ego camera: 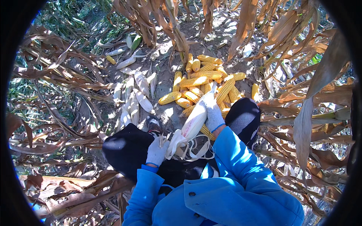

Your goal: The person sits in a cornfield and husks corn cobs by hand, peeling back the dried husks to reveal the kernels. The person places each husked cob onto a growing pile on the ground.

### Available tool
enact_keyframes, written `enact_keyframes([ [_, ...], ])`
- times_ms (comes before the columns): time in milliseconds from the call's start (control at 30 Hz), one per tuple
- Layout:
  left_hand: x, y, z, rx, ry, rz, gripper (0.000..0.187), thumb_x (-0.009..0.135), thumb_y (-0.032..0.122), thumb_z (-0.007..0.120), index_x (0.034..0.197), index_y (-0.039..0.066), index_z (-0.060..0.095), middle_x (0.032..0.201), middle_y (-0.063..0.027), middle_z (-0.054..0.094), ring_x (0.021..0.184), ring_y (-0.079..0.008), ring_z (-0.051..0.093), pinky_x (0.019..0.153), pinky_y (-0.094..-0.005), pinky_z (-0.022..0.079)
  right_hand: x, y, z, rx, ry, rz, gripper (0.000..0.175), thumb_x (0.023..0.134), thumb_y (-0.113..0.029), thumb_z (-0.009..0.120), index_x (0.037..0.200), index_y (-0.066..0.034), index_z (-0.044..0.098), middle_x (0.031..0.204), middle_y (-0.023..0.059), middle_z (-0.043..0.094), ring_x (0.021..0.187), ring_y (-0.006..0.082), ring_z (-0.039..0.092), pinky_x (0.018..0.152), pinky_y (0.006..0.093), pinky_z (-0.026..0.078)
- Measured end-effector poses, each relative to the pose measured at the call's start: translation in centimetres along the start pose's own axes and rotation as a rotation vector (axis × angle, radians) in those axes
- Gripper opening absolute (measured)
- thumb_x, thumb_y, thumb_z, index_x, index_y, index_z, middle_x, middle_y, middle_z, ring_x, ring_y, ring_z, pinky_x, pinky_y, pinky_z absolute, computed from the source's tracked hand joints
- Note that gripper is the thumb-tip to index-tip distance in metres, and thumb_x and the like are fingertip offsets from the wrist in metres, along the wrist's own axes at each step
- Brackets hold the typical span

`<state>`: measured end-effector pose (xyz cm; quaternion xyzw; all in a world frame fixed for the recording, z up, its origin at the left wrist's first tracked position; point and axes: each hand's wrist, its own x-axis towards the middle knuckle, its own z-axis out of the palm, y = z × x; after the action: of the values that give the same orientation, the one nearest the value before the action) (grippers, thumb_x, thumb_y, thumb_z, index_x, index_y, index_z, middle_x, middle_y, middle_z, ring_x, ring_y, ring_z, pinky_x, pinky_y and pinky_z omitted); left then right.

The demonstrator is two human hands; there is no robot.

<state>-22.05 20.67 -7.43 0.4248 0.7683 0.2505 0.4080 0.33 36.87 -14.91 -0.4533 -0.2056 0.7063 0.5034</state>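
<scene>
My right hand (212, 113), in a white knit glove, grips an ear of corn in its pale husk (195, 121) near its upper end. Loosened husk strips (195, 149) hang at the ear's lower end. My left hand (157, 149), gloved too, is closed on a dry bit of husk or stalk (164, 139) beside that end. Just past my right hand lies a heap of husked yellow corn ears (198, 82), partly hidden by the hand and the held ear.
Ears still in pale husks (141, 99) lie on the soil to the left of the heap. One yellow ear (255, 91) lies apart at the right, a smaller one (111, 59) at upper left. Dry corn stalks and leaves (319, 99) stand around; my bent knees flank the held ear.
</scene>
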Motion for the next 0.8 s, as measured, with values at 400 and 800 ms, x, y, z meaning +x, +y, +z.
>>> enact_keyframes([
  [400,0.2,8.2,1.4,-0.144,-0.113,0.173,0.076,0.080,0.030,0.075,0.140,-0.004,0.043,0.127,-0.0235,0.060,0.117,-0.0318,0.061,0.100,-0.0378,0.049,-7.5,-5.3,8.7,-0.265,-0.189,0.147,0.038,0.095,-0.026,0.067,0.120,0.0017,0.061,0.102,0.0100,0.068,0.087,0.0179,0.066,0.074,0.0318,0.056],
  [800,0.4,7.5,2.8,-0.360,-0.471,0.101,0.077,0.076,0.028,0.081,0.137,-0.003,0.045,0.125,-0.0169,0.063,0.112,-0.0237,0.063,0.097,-0.0358,0.051,-4.4,-6.1,8.0,-0.205,-0.509,0.104,0.034,0.101,-0.031,0.056,0.104,0.0021,0.062,0.089,0.0111,0.068,0.080,0.0198,0.067,0.073,0.0320,0.056],
])
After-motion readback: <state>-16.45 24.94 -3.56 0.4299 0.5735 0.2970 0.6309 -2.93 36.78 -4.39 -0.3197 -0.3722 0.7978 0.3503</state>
